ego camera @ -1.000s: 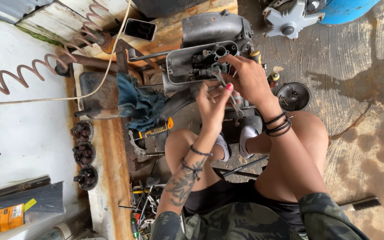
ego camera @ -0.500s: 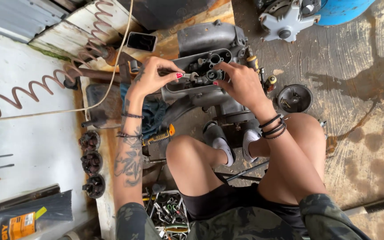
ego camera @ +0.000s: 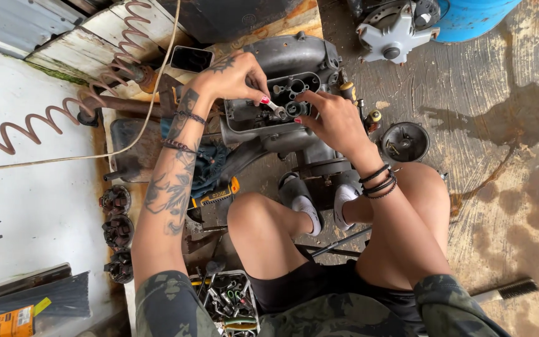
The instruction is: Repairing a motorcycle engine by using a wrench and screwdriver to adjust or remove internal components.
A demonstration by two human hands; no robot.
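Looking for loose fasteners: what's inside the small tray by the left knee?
The tray holds a jumble of small metal bits and tools. Whatever lies beneath the top layer is covered, and the left sleeve hides its near corner.

You are holding a small silver wrench (ego camera: pixel 274 107), tilted, its end lying against the round openings of the dark grey engine housing (ego camera: pixel 294 68), which is sitting open-faced near the wooden platform's edge.

Dark phone screen (ego camera: pixel 191 58); orange-labelled black package (ego camera: pixel 17 318)
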